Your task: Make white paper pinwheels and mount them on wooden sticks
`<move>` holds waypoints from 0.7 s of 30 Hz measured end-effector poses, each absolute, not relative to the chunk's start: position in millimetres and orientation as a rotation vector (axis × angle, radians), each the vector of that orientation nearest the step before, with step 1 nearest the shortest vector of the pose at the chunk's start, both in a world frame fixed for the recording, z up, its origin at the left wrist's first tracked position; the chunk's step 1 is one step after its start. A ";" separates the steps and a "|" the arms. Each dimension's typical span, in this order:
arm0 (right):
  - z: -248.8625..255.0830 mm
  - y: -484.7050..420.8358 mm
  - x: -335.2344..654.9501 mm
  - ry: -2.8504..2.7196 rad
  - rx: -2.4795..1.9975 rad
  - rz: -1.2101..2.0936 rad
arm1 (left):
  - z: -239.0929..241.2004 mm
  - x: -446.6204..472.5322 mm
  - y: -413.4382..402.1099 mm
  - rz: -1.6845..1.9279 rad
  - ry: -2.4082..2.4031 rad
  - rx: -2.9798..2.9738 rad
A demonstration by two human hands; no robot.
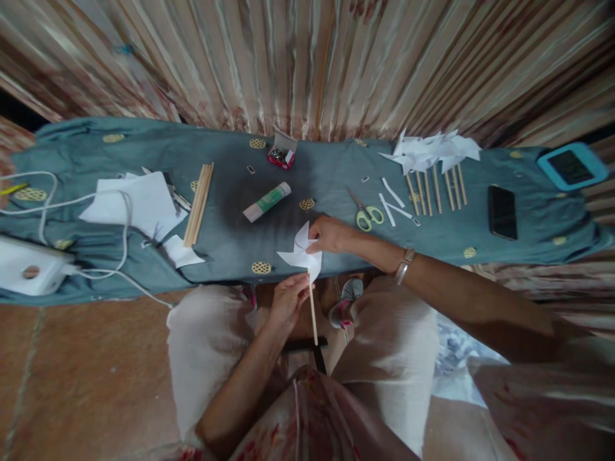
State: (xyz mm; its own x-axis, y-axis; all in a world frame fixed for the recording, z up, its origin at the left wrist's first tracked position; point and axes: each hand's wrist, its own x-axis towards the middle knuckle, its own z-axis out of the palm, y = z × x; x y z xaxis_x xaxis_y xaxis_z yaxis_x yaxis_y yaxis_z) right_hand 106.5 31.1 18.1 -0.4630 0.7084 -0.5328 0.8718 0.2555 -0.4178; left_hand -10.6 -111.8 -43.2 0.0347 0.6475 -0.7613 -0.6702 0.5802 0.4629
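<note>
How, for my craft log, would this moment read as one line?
left hand: pinches stick | right hand: grips paper pinwheel atop stick | nearby: glue stick, scissors on grey cloth

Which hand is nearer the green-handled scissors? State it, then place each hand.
Right. The right hand pinches the paper pinwheel just left of the scissors. The left hand grips the pinwheel's stick lower down, farther from them.
</note>
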 end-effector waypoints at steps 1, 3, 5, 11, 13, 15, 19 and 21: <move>18.0 31.7 105.8 2.283 1.476 -1.005 | -43.3 -10.5 -111.6 1.013 1.154 -0.029; 19.2 32.5 104.0 2.256 1.480 -1.002 | -44.2 -10.5 -111.4 1.012 1.152 -0.034; 22.1 32.9 101.9 2.234 1.475 -0.996 | -45.4 -10.6 -111.4 1.010 1.149 -0.036; 27.6 33.3 98.8 2.210 1.490 -0.985 | -48.2 -10.5 -111.5 1.008 1.146 -0.036; 26.9 33.8 98.8 2.205 1.476 -0.984 | -48.6 -10.4 -111.4 1.009 1.142 -0.030; 26.0 34.5 98.9 2.204 1.463 -0.977 | -48.7 -10.3 -111.4 1.012 1.139 -0.027; 25.5 35.7 98.4 2.201 1.454 -0.961 | -47.7 -9.4 -111.2 1.021 1.139 -0.033; 26.0 35.5 97.7 2.198 1.454 -0.963 | -46.9 -8.9 -111.0 1.023 1.138 -0.036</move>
